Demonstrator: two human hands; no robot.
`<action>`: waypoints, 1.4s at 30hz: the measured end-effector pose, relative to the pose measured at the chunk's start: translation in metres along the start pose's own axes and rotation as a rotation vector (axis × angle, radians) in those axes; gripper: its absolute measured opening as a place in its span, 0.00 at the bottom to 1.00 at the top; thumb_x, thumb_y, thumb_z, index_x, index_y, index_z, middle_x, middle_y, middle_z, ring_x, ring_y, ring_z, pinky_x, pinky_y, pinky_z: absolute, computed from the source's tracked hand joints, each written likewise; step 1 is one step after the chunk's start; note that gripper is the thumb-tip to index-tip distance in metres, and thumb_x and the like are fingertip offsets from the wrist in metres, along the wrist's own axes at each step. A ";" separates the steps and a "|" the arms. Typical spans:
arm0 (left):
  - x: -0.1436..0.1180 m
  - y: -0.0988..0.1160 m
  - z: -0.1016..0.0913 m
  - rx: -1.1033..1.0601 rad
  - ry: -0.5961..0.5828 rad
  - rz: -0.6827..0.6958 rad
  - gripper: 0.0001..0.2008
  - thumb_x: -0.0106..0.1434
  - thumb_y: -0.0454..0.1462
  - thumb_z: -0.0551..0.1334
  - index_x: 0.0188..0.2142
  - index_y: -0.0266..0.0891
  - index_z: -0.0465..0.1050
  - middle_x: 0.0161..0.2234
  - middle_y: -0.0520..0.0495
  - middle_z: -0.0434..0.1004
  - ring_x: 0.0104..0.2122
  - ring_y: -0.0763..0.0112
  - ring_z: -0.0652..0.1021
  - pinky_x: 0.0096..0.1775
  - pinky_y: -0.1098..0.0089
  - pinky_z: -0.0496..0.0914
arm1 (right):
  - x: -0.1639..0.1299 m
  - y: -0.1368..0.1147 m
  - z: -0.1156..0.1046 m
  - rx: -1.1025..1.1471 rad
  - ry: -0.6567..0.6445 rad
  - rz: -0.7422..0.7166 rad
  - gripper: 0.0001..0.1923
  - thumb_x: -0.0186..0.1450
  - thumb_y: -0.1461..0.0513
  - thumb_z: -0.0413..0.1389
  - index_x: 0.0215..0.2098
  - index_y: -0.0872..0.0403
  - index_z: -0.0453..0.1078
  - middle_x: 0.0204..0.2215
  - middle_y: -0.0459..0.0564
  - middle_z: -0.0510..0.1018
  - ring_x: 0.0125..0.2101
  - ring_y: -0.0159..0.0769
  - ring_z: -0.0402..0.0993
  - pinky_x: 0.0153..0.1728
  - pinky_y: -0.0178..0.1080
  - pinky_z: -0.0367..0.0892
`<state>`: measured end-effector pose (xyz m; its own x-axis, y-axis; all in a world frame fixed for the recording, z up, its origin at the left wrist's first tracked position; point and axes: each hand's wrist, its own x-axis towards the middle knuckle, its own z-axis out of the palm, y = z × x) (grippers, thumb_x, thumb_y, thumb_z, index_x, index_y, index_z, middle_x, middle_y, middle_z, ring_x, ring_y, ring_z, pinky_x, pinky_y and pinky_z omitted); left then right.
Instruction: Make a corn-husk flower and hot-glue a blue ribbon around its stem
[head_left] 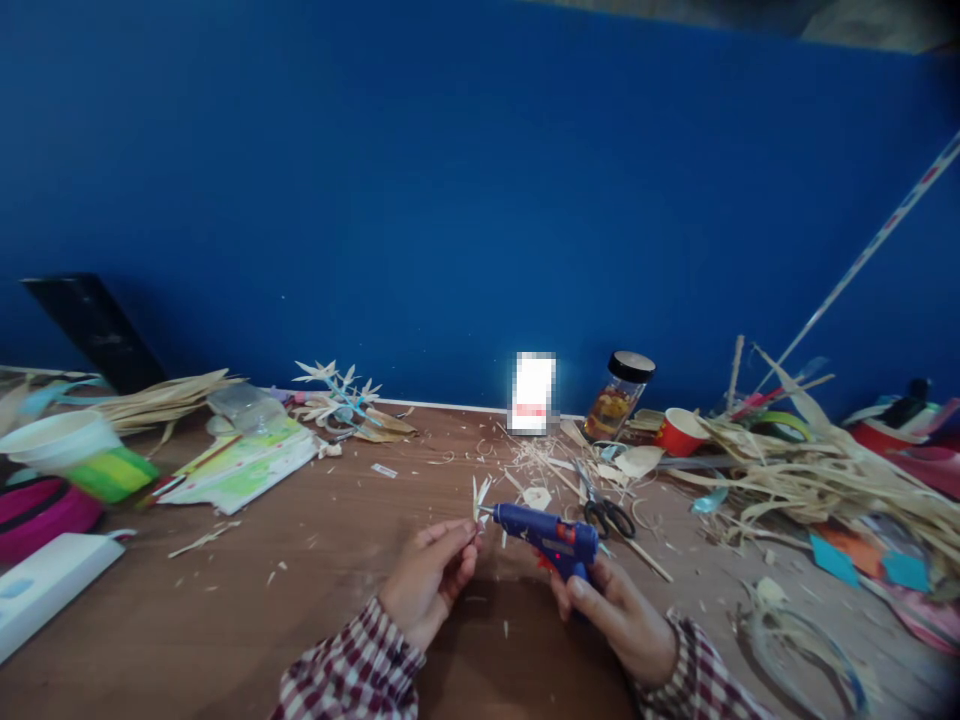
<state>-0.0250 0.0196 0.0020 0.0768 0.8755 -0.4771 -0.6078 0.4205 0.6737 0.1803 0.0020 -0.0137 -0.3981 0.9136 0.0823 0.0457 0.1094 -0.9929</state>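
Note:
A blue hot glue gun [544,527] is gripped by its handle in my right hand [619,610], its nozzle pointing left. Between the thumb and fingers of my left hand [439,575] is a small pale flower of narrow pointed petals [480,497], held upright. The nozzle tip is at the petals; whether it touches them I cannot tell. Just beyond the glue gun lie black-handled scissors [609,515] among pale shavings. Finished-looking pale flowers on blue stems [346,395] rest at the back, left of centre.
Dried husk strips [795,470] are heaped at the right, near a red paper cup [681,432]. A black-lidded jar [619,395] leans by the blue wall [450,200]. At the left are a painted sheet [247,465], a plastic cup [82,455] and a white power strip [56,590].

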 end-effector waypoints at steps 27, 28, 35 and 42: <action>0.004 -0.006 -0.002 0.111 0.027 0.108 0.03 0.49 0.31 0.64 0.25 0.32 0.73 0.17 0.52 0.70 0.15 0.83 0.68 0.19 0.83 0.66 | 0.000 0.006 -0.003 -0.050 -0.033 0.036 0.20 0.60 0.52 0.49 0.45 0.55 0.62 0.23 0.45 0.64 0.23 0.30 0.59 0.25 0.33 0.58; 0.004 -0.006 -0.002 0.104 0.026 0.112 0.02 0.49 0.31 0.64 0.25 0.32 0.73 0.17 0.52 0.70 0.15 0.83 0.69 0.20 0.83 0.66 | 0.000 0.006 -0.003 -0.052 -0.041 0.039 0.20 0.60 0.52 0.48 0.46 0.55 0.62 0.23 0.45 0.65 0.23 0.30 0.59 0.25 0.33 0.58; 0.004 0.000 -0.003 0.100 0.023 0.137 0.02 0.50 0.30 0.63 0.26 0.31 0.73 0.19 0.50 0.71 0.17 0.83 0.70 0.20 0.84 0.67 | -0.006 -0.014 -0.007 -0.182 0.073 -0.037 0.18 0.60 0.52 0.48 0.41 0.55 0.65 0.24 0.47 0.68 0.24 0.33 0.63 0.26 0.35 0.61; -0.002 -0.002 0.001 0.187 0.048 0.146 0.04 0.52 0.28 0.61 0.29 0.33 0.73 0.23 0.49 0.74 0.20 0.81 0.73 0.23 0.83 0.69 | -0.068 -0.055 -0.044 -0.753 0.411 -0.070 0.18 0.64 0.60 0.41 0.53 0.50 0.57 0.46 0.53 0.69 0.46 0.41 0.63 0.47 0.45 0.58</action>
<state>-0.0233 0.0174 0.0024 -0.0417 0.9198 -0.3901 -0.4520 0.3308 0.8284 0.2447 -0.0488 0.0389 -0.0661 0.9485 0.3099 0.6868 0.2685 -0.6754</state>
